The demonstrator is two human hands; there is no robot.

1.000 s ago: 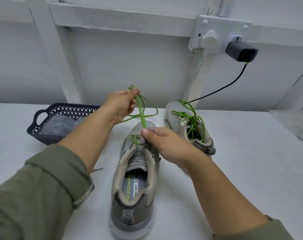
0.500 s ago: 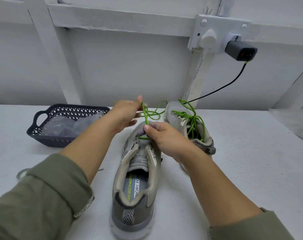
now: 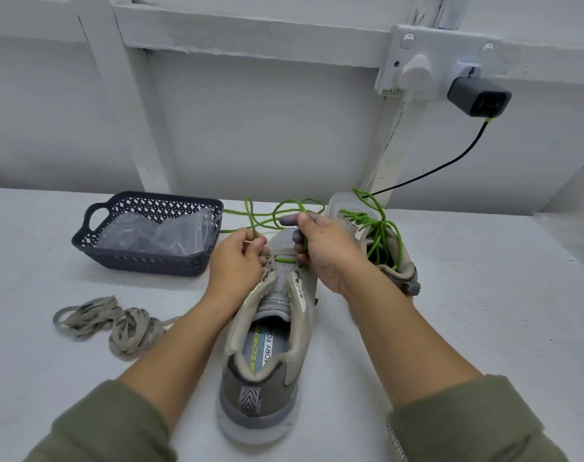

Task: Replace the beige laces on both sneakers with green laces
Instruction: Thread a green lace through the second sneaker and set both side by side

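Centrally, near sneaker [image 3: 260, 391] on tabletop [image 3: 450, 328]: left grip [image 3: 237, 261] and right grip [image 3: 324, 248] each pinching green lace [image 3: 267, 215]; beige laces [image 3: 110, 321] lying left.

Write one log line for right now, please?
left hand: pinches green lace | right hand: pinches green lace | near sneaker: barely laced

Green lace [image 3: 277, 215], beige-grey sneaker [image 3: 267, 361], dark lattice basket [image 3: 157, 261], beige laces [image 3: 117, 323].

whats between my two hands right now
In the head view, a short stretch of thin green lace runs between the left hand and right hand, crossing the front eyelets of the near grey-beige mesh sneaker. Both hands pinch that lace.
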